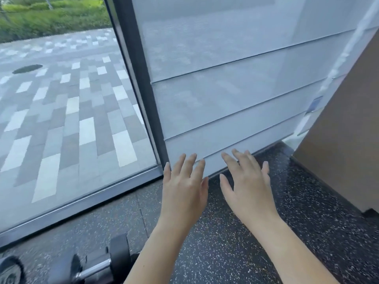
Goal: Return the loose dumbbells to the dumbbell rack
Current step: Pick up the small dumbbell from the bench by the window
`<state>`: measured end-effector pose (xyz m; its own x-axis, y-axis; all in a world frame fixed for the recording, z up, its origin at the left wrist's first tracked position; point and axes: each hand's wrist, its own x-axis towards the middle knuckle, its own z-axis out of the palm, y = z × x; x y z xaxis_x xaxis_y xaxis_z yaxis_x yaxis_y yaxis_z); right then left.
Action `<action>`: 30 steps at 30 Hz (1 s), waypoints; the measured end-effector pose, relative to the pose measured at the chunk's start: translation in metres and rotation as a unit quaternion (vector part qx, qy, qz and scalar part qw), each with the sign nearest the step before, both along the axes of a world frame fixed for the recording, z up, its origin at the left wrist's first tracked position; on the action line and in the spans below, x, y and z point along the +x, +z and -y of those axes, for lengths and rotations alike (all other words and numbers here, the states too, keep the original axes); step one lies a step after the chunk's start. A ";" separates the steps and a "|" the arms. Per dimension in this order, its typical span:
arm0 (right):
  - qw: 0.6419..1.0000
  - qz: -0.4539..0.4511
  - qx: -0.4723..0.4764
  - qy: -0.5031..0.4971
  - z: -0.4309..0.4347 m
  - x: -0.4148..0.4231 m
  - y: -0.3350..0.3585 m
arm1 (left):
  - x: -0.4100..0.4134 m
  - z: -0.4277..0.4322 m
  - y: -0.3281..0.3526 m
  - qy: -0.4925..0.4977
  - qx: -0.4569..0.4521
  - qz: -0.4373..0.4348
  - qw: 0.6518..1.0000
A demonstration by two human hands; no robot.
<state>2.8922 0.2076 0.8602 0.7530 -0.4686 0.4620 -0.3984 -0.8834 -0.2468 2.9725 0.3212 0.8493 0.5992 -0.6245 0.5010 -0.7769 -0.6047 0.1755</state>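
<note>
A black dumbbell (96, 265) with a chrome handle lies on the speckled floor at the bottom left, partly cut off by the frame edge. A second round black weight (10, 271) shows at the far bottom-left corner. My left hand (184, 187) and my right hand (246, 185) are held out in front of me with fingers spread, both empty, above the floor near the foot of the window. Both hands are well to the upper right of the dumbbell. No rack is in view.
A floor-to-ceiling window with a dark frame post (139, 78) stands ahead, and a grey roller blind (225, 89) covers its right pane. A brown panel (344, 150) juts in on the right. Dark speckled rubber flooring (235, 253) runs underneath.
</note>
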 end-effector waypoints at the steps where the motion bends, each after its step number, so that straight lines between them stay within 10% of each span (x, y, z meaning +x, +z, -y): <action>1: 1.000 -0.002 0.002 -0.007 0.003 -0.001 0.000 | 0.001 0.006 -0.001 -0.010 0.004 -0.001 1.000; 30: 0.948 -0.047 0.119 -0.290 0.136 0.108 0.006 | 0.166 0.216 -0.019 -0.329 0.001 -0.080 0.941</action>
